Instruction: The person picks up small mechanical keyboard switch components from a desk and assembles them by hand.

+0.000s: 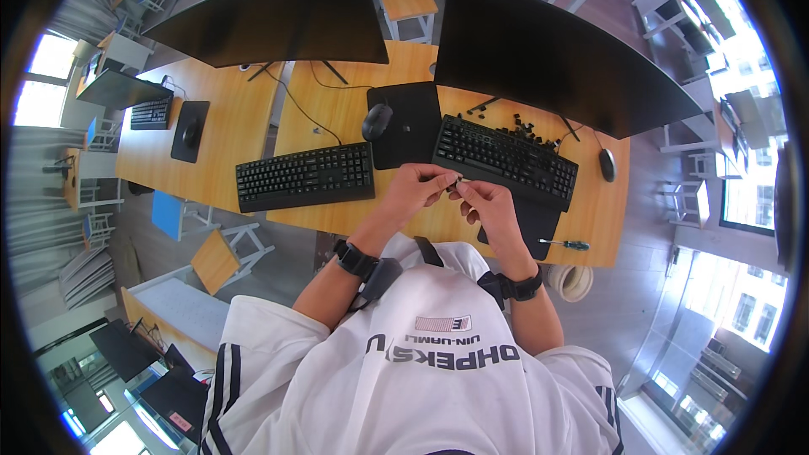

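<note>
My left hand [419,189] and my right hand [490,208] meet over the front edge of the desk, fingertips almost touching. Both are closed in a pinch around a small dark piece [456,180], too small to make out fully; it looks like a keycap. Just beyond my fingers lies a black keyboard [506,154], slanted to the right. Several loose black keycaps [524,127] are scattered along its far edge, below the monitor. A screwdriver [575,245] with a dark green handle rests to the right of my right hand.
A second black keyboard [305,175] sits left of my hands. A black mouse [377,121] lies on a mouse pad [419,109]; another mouse [608,165] is at the right desk edge. Two large monitors [548,59] stand behind. A pale bin [570,283] is below the desk's right side.
</note>
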Demonstrator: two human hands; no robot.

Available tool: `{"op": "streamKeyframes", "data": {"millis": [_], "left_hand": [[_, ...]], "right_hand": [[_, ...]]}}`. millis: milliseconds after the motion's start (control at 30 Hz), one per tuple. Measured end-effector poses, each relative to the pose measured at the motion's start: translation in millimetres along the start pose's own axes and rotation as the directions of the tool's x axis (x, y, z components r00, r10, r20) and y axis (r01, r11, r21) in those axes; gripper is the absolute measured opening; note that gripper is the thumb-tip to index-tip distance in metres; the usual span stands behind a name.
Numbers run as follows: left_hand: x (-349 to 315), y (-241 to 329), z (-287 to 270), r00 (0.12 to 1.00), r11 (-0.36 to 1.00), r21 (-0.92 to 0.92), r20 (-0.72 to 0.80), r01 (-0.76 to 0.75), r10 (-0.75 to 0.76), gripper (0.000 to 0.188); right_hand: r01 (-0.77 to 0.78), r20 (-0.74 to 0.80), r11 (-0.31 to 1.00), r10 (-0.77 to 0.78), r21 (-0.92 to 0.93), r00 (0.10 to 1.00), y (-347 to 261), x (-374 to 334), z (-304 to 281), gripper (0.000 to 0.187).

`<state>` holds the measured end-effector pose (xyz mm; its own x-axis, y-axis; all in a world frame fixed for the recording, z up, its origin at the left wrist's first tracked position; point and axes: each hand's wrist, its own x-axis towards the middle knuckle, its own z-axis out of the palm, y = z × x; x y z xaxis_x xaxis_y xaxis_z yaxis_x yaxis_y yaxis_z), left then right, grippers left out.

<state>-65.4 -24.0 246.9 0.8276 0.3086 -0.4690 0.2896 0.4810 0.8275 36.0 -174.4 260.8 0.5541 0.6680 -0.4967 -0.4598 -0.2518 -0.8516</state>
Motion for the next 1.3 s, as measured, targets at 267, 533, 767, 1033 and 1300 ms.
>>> {"op": "streamKeyframes", "data": {"millis": [267, 533, 767, 1033, 1300], "left_hand": [[50.7, -18.0, 1.9, 0.999, 0.996, 0.068, -0.021, 0.05, -0.049, 0.023], [154.3, -78.8, -9.6, 0.976, 0.945, 0.303, -0.208, 0.125, -0.062, 0.02], [220.3, -135.7, -29.2, 0.917, 0.912, 0.388, -0.397, 0.136, 0.032, 0.022], [240.0, -98.4, -14.4, 0.925, 0.5, 0.821, -0.369, 0.275, 0.096, 0.046], [251.2, -97.8, -16.9, 0.921, 0.489, 0.818, -0.383, 0.303, 0.069, 0.052]], "right_hand": [[0.146, -0.125, 0.989, -0.149, -0.037, 0.981, 25.2, 45.1, -16.8, 0.017], [0.029, -0.296, 0.916, -0.159, -0.4, 0.942, 71.4, 148.5, -70.5, 0.02], [-0.093, -0.286, 0.827, -0.084, -0.554, 0.955, 97.7, 231.2, -97.4, 0.02], [-0.107, -0.206, 0.662, -0.073, -0.742, 0.976, 96.5, 250.6, -96.3, 0.017], [-0.157, -0.175, 0.596, 0.027, -0.787, 0.984, 88.3, 260.1, -96.1, 0.016]]}}
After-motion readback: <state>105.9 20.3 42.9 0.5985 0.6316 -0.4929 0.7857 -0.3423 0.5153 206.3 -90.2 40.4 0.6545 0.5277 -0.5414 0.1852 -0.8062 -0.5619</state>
